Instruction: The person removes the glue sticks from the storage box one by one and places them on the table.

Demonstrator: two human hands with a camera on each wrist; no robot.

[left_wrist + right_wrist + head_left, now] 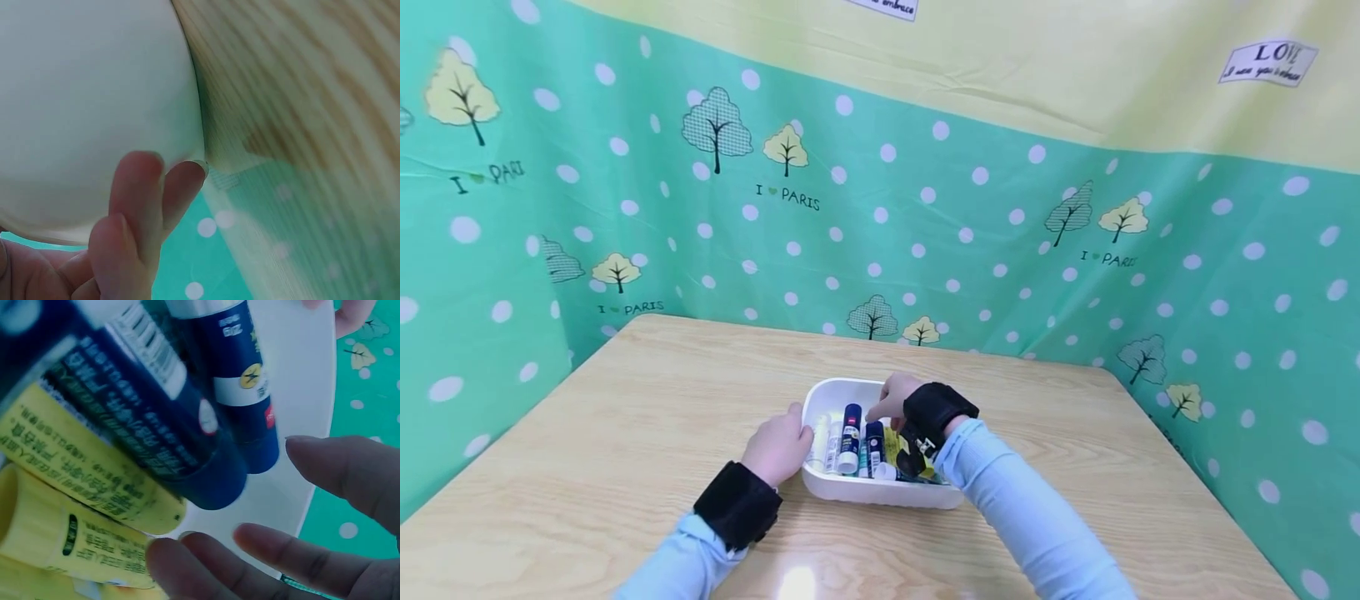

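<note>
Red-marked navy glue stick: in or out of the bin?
In: the head view shows the red-marked navy glue stick within the white bin.

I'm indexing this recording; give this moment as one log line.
left hand: holds white bin at its side | right hand: fingers spread near blue tubes | bin: upright on table, yellow tubes also inside
</note>
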